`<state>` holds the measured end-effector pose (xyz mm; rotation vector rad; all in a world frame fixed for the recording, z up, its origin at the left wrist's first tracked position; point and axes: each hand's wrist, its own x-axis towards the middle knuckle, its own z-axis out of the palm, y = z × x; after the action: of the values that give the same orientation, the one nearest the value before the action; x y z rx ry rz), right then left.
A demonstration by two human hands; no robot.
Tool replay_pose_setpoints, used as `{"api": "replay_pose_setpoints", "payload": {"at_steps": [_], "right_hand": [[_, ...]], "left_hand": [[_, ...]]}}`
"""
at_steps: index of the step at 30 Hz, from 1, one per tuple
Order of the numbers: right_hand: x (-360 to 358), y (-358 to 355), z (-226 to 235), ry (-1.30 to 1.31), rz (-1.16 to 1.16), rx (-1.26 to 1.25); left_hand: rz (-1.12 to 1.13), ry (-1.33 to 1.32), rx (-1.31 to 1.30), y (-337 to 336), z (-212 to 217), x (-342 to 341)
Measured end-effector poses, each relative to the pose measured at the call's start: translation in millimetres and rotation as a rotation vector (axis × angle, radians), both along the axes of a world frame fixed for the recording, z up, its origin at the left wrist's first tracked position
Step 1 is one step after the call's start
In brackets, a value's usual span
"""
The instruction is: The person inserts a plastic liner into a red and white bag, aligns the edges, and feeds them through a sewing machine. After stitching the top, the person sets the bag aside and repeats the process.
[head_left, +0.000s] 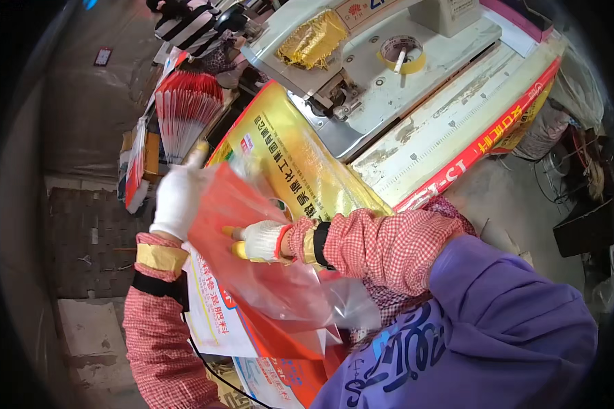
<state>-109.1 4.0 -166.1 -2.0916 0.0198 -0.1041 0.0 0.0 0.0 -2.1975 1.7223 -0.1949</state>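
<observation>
In front of me, a red sack [215,204] hangs between my hands, with clear plastic film [351,307] lying over it and spilling toward my lap. My left hand [175,198], in a white glove with a yellow fingertip, is closed at the sack's upper left edge; part of its grip is hidden. Lower and to the right, my right hand [260,240], gloved in white with yellow fingertips, pinches the film over the sack's face. White printed sacks [215,307] lie beneath. A yellow printed sack [300,163] slopes up behind, under the sewing machine's head.
A sewing machine [341,102] stands at the far side, a tape roll [402,54] on its bed. The worn white tabletop [423,146] has a red banner [471,167] along its edge. Folded red-white sacks [184,109] stand at the far left, near a person in stripes [191,31].
</observation>
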Motion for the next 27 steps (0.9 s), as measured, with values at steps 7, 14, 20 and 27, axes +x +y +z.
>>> {"api": "replay_pose_setpoints", "payload": {"at_steps": [7, 14, 20, 27], "right_hand": [[-38, 56, -12, -0.228, 0.188, -0.314], [-148, 39, -39, -0.117, 0.18, -0.248], [-193, -5, -35, -0.29, -0.556, 0.148], [-210, -75, 27, -0.347, -0.848, 0.135]], "left_hand": [[-0.054, -0.894, 0.013, -56, 49, 7], [-0.084, -0.839, -0.232, -107, 75, -18], [-0.02, -0.7, -0.128, -103, 78, -29], [-0.031, -0.653, -0.076, -102, 72, -43]]}}
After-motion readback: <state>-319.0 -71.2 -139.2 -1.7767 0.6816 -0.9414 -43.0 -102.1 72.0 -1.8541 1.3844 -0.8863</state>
